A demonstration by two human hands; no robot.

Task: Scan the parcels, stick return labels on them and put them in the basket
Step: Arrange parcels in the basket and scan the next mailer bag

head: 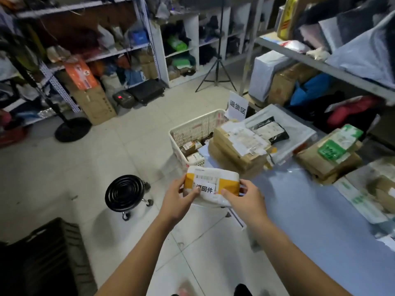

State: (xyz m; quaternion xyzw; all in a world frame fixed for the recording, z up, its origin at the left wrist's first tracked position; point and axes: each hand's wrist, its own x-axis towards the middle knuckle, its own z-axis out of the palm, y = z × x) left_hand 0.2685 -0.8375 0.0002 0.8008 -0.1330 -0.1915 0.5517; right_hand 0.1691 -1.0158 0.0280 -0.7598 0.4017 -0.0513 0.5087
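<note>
One soft, rounded white-and-yellow parcel (211, 180) is pinched at its ends by the left grip (179, 195), thumb on its flat white paper return label (205, 190), and the right grip (245, 199), at six o'clock from the slatted white plastic basket (192, 129), beside the smooth blue counter (310, 210).

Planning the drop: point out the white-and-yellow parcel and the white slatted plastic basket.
White-and-yellow parcel (228, 184): head view, yellow band.
White slatted plastic basket (192, 128): head view, slatted wall.
</note>
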